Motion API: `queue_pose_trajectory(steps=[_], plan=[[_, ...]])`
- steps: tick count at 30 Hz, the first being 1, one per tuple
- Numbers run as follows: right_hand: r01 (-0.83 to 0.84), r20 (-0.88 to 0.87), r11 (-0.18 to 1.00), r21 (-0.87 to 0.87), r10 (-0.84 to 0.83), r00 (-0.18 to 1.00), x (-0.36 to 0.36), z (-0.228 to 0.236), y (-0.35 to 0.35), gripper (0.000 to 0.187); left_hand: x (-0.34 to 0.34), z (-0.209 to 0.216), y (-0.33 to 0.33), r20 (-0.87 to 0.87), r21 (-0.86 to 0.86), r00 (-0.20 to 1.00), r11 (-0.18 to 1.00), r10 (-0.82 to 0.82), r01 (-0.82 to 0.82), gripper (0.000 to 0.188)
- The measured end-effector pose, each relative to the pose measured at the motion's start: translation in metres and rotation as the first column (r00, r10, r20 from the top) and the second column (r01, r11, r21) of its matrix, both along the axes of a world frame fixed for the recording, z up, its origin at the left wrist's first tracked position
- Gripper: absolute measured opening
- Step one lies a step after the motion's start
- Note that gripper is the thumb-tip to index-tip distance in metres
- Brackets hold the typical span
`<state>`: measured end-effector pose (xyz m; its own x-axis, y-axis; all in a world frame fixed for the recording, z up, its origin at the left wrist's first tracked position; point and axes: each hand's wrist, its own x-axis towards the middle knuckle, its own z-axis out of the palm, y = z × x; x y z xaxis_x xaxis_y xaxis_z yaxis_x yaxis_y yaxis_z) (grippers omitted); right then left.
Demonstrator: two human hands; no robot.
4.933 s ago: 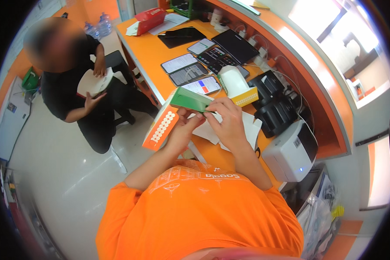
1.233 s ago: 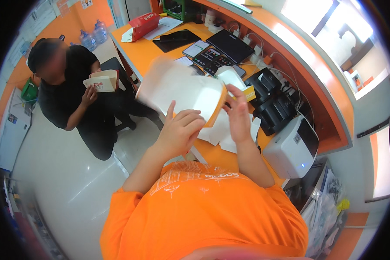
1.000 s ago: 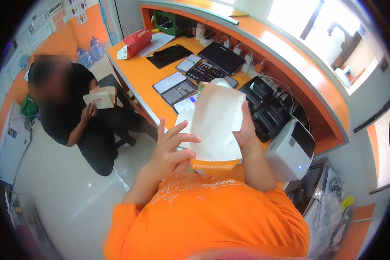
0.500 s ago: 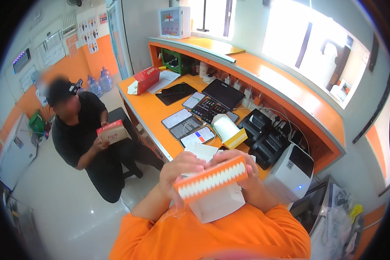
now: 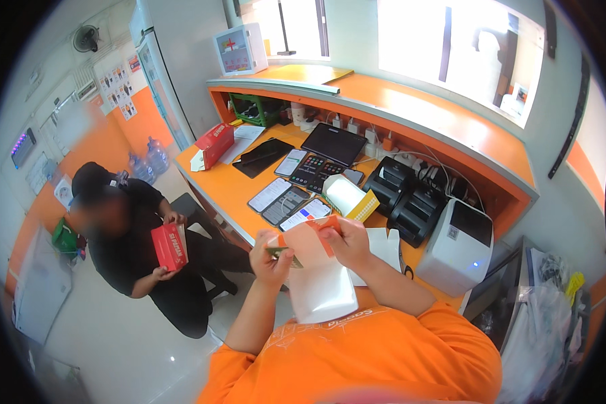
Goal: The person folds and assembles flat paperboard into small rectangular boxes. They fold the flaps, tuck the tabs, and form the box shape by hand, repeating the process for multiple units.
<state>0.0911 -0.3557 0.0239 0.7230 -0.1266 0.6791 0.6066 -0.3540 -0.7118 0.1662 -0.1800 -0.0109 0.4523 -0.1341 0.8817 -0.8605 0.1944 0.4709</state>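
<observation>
Both my hands hold an orange-and-white paper food carton (image 5: 323, 296) in front of my chest. Its white inside faces up, and a pale orange panel stands between my hands. My left hand (image 5: 271, 261) pinches the carton's left edge, where a small dark green patch shows by the thumb. At the upper right edge, my right hand (image 5: 345, 244) grips an orange flap with its thumb on top. A white card piece (image 5: 385, 250) lies beneath my right forearm on the desk. Just beyond my hands is a yellow-and-white carton (image 5: 347, 195).
Several phones (image 5: 271, 193) and tablets lie on the orange desk (image 5: 239, 214). Black printers (image 5: 414, 219) and a white printer (image 5: 456, 249) stand at right. A seated co-worker at left holds a red carton (image 5: 169, 247); another red carton (image 5: 217, 144) rests at the desk's far end.
My hands have turned the carton, so its scalloped orange-and-white side is replaced by its white inside and pale orange panel. The co-worker's carton has turned to its red side.
</observation>
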Motion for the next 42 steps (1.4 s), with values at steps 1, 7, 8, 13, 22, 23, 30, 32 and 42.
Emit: queue_pose_trajectory(steps=[1, 7, 8, 13, 22, 23, 30, 32, 42], plan=[[0.200, 0.222, 0.972, -0.126, -0.169, 0.960, 0.003, -0.006, 0.001, 0.025, 0.000, -0.007, -0.002, -0.198, -0.010, 0.971, 0.991, -0.130, 0.131, 0.038], [0.180, 0.557, 0.948, -0.263, -0.004, 0.831, 0.004, -0.027, -0.008, 0.033, -0.019, -0.053, 0.000, -0.649, 0.042, 0.688, 0.888, -0.325, 0.458, 0.069], [0.165, 0.519, 0.951, -0.260, -0.006, 0.855, 0.002, -0.029, -0.006, 0.035, -0.025, -0.060, 0.005, -0.649, 0.001, 0.696, 0.915, -0.307, 0.403, 0.066], [-0.063, -0.092, 0.997, 0.047, 0.067, 0.993, -0.006, -0.050, 0.021, 0.033, -0.035, -0.075, 0.028, -0.490, 0.001, 0.869, 0.997, -0.068, 0.078, 0.052], [-0.009, -0.319, 0.817, -0.576, -0.215, 0.923, 0.026, -0.050, -0.046, 0.047, -0.017, -0.079, 0.062, -0.854, -0.076, 0.520, 0.984, 0.019, -0.160, 0.017], [0.166, -0.077, 0.603, -0.781, -0.356, 0.931, 0.028, -0.047, -0.063, 0.053, -0.014, -0.078, 0.075, -0.846, 0.011, 0.515, 0.969, 0.141, -0.248, 0.017], [-0.282, -0.323, 0.168, -0.944, -0.635, 0.702, 0.072, -0.037, -0.119, 0.045, -0.010, -0.083, 0.128, -0.843, 0.077, 0.436, 0.873, 0.315, -0.481, 0.031], [-0.208, -0.308, 0.231, -0.950, -0.600, 0.738, 0.068, -0.032, -0.109, 0.021, -0.011, -0.085, 0.127, -0.872, 0.042, 0.404, 0.865, 0.276, -0.500, 0.034], [-0.164, 0.010, 0.623, -0.765, 0.266, 0.964, 0.017, -0.032, 0.046, 0.015, -0.006, -0.092, 0.082, -0.872, -0.104, 0.475, 0.902, 0.120, -0.419, 0.026]])
